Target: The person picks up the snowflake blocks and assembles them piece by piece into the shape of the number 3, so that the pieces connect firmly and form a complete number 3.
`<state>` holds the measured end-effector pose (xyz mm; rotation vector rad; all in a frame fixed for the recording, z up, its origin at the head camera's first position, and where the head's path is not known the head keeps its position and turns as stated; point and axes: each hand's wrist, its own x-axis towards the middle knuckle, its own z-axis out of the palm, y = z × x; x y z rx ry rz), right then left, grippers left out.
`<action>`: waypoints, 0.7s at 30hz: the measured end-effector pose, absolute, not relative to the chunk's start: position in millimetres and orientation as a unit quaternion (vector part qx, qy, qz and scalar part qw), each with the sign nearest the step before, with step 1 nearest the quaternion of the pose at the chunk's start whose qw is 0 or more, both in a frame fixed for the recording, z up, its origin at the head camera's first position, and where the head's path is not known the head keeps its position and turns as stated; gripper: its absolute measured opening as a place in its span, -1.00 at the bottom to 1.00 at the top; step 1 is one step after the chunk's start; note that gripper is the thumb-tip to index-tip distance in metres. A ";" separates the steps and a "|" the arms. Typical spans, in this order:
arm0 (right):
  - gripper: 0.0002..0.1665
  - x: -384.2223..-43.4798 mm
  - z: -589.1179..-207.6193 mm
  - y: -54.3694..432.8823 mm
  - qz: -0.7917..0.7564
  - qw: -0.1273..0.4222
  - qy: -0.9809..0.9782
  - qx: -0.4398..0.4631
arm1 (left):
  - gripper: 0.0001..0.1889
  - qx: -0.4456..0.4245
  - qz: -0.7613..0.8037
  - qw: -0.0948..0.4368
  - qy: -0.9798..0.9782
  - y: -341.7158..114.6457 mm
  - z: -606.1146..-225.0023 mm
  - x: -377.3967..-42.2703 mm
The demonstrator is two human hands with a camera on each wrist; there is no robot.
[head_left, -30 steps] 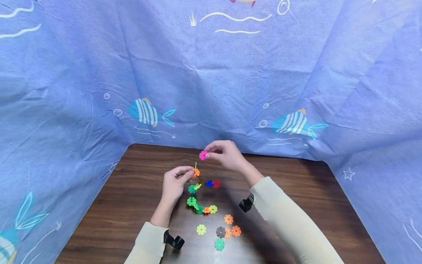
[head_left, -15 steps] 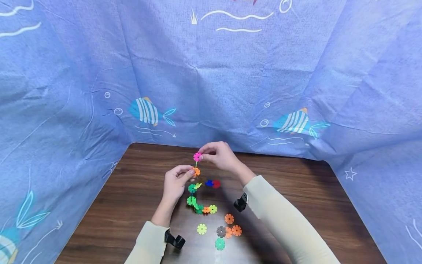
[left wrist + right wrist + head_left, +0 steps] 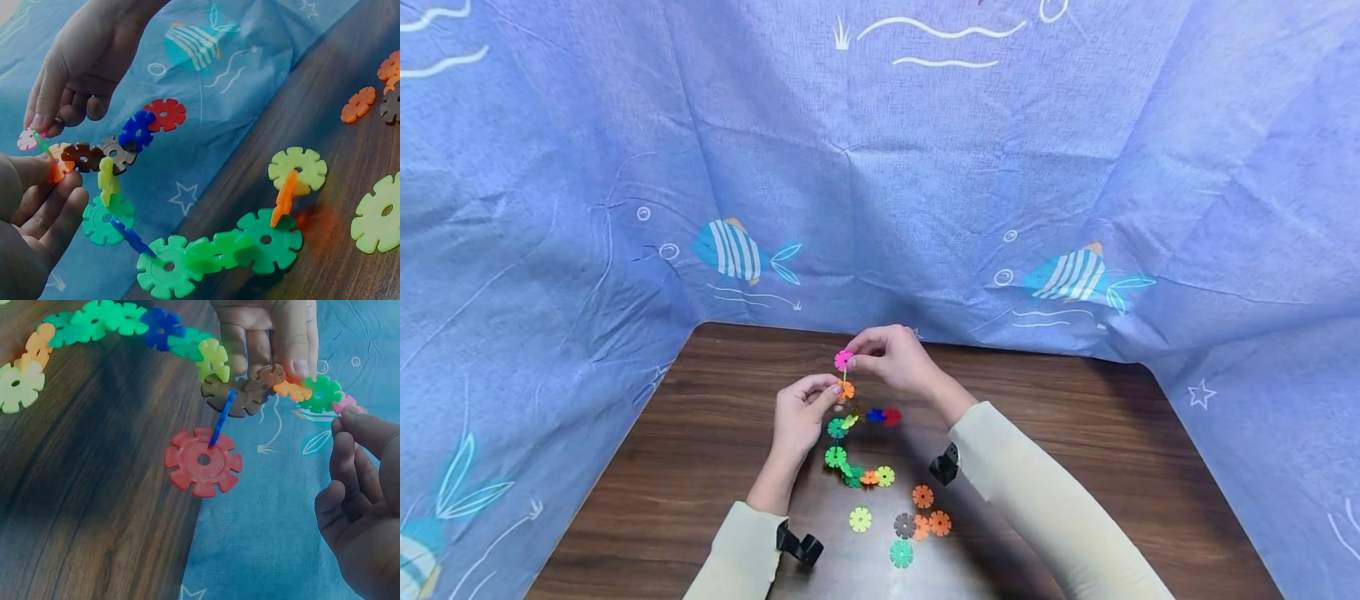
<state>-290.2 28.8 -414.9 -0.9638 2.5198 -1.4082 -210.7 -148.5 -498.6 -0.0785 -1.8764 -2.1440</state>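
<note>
My left hand [image 3: 797,412] pinches an orange notched disc [image 3: 847,390] of a chain of interlocking plastic flower discs. Thumb and fingertips of my right hand [image 3: 897,358] hold a pink notched disc [image 3: 842,360]. In the right wrist view this pink disc [image 3: 347,404] meets the edge of a green disc [image 3: 322,392] attached to the orange one; how deep the slots engage I cannot tell. From the brown discs [image 3: 232,395] a blue disc [image 3: 223,419] and a red disc [image 3: 204,464] branch off. Yellow, green, blue and orange discs curve down toward the table, ending in a yellow-green disc [image 3: 297,169].
Loose discs lie on the dark wooden table [image 3: 700,450] nearer me: a yellow-green disc [image 3: 860,520], a grey disc [image 3: 905,526], a green disc [image 3: 901,554] and several orange discs [image 3: 939,523]. A blue fish-print cloth [image 3: 850,208] hangs behind and beside the table.
My right hand has moved left and slightly down, bringing the pink disc from apart to the green disc above the orange one. My left hand has stayed nearly still.
</note>
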 end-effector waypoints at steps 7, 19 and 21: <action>-0.94 -287.3 -416.3 25.6 -0.450 0.043 0.831 -0.324 | -0.85 -0.029 -0.748 0.146 -0.647 -149.2 -497.0 -210.3; -0.89 -287.7 -424.1 30.9 -0.462 0.081 0.817 -0.335 | -0.72 -0.008 -0.743 0.139 -0.654 -151.5 -491.3 -212.7; -0.85 -287.7 -424.3 33.4 -0.460 0.081 0.815 -0.344 | -0.73 -0.009 -0.746 0.143 -0.651 -151.3 -490.9 -214.1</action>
